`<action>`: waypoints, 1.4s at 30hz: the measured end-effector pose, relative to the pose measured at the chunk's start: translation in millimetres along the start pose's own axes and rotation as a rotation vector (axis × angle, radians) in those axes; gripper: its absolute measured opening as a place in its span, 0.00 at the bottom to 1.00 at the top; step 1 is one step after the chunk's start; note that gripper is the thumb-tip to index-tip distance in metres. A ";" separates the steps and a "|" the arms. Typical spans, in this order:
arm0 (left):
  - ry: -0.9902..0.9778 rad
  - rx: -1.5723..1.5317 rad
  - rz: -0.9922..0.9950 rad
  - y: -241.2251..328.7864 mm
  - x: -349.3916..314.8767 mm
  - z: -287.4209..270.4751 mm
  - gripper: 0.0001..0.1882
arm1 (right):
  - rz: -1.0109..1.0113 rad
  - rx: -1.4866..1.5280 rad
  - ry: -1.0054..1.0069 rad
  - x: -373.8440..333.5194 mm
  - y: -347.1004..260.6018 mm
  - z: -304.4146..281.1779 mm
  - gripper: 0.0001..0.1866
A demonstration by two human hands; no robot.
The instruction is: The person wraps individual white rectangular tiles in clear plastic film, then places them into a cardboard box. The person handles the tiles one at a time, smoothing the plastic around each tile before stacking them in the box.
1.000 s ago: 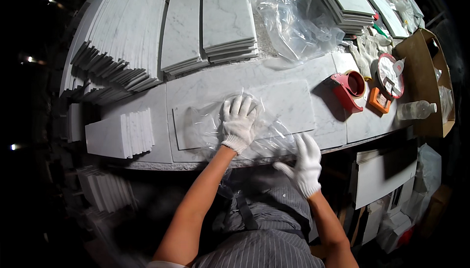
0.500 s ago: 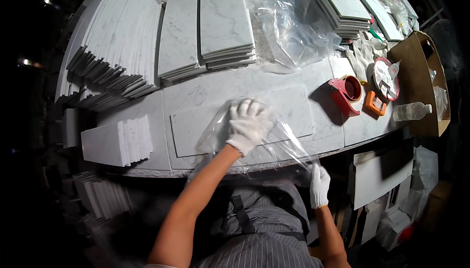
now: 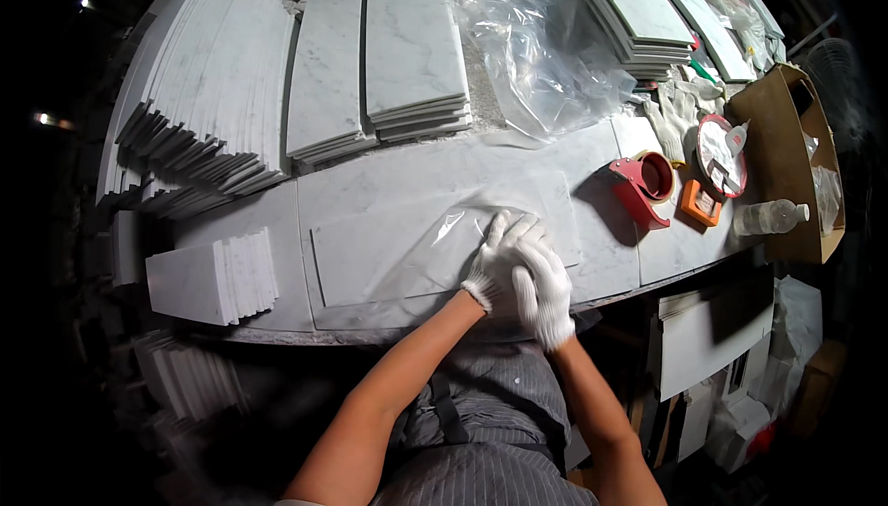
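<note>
My two white-gloved hands meet at the front of the worktop, over a clear plastic bag (image 3: 435, 240). The bag lies loose and creased across a flat white marble tile (image 3: 370, 233) with grey veins. My left hand (image 3: 499, 261) is at the bag's right part, its fingers closed on the film and partly covered. Overlapping it from the right is my right hand (image 3: 543, 289), fingers bent together and thumb tucked in, at the same bunched film. What lies between the two hands is hidden.
Stacked marble tiles (image 3: 416, 43) stand behind, more on the left (image 3: 213, 275). On the right are a red tape dispenser (image 3: 643, 191), an orange tool (image 3: 701, 203), spare gloves (image 3: 668, 122), a round dish (image 3: 720, 159), a plastic bottle (image 3: 772, 217) and a cardboard box (image 3: 777, 136). Crumpled plastic film (image 3: 546, 62) lies behind.
My right hand has come up and left from below the table edge to meet my left hand. The left has slid right and nearer. The bag, stretched before, now lies slacker.
</note>
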State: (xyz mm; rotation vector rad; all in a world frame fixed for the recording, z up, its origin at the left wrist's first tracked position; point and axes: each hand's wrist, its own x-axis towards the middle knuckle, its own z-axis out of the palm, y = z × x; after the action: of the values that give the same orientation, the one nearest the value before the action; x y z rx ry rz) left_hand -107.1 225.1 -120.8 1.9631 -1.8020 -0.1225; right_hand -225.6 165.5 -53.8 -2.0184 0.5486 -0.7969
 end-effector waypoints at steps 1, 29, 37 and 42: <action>0.140 -0.082 -0.017 -3.8 -13.2 14.1 0.25 | -0.067 -0.119 -0.004 1.8 25.7 10.3 0.16; 0.424 0.382 -0.298 -39.8 -130.0 -159.4 0.09 | 0.443 -0.516 0.411 -23.2 65.7 -17.3 0.08; 0.141 0.310 0.026 -18.5 -193.0 -97.2 0.12 | 0.432 -0.550 0.366 -33.2 66.9 -26.0 0.08; 0.062 0.215 -0.355 -19.5 -194.8 -100.2 0.24 | 0.463 -0.579 0.373 -35.9 73.6 -25.2 0.08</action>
State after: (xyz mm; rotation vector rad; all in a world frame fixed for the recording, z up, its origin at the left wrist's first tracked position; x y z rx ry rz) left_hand -77.9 440.5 -87.3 2.3970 -1.4634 0.0208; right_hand -274.3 135.7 -117.6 -2.1144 1.5438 -0.7808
